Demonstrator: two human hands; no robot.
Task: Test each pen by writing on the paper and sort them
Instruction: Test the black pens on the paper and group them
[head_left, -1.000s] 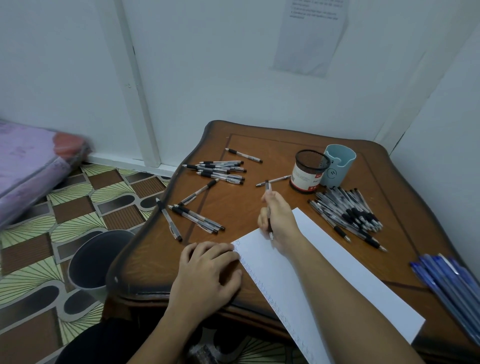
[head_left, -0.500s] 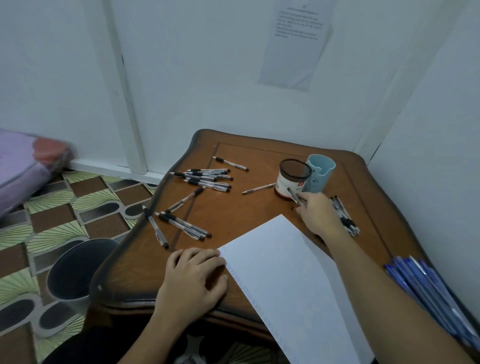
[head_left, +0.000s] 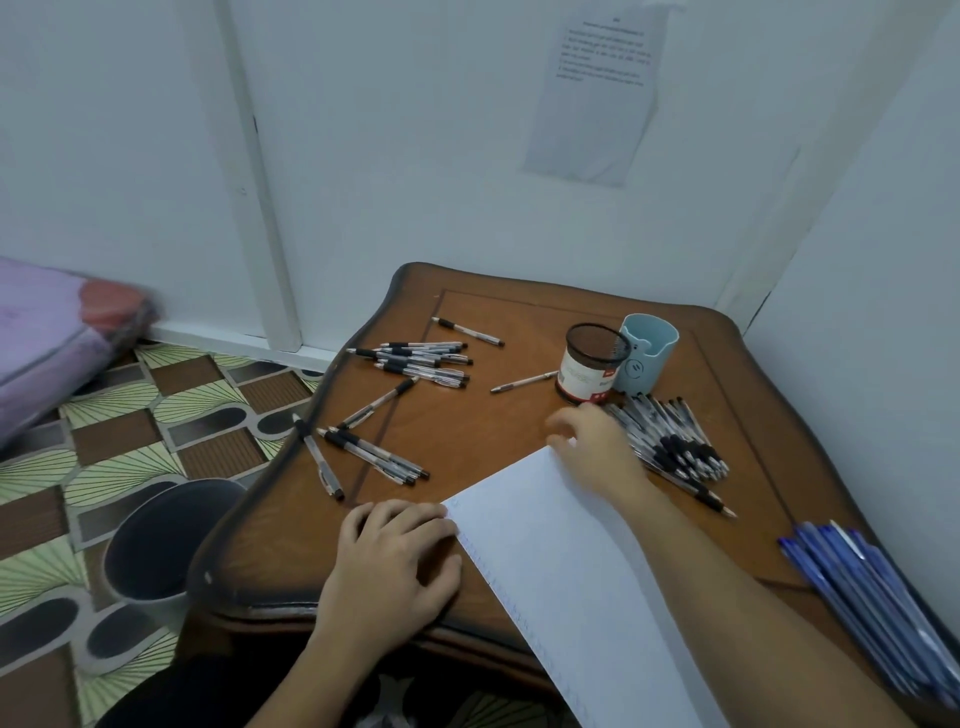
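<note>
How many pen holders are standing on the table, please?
2: the mesh holder with a red-and-white label, toward the back, and the light blue holder just right of it. None seems hidden.

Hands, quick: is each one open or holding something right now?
Left hand: open, flat at the edge of the paper.
Right hand: open, no pen visible in it.
</note>
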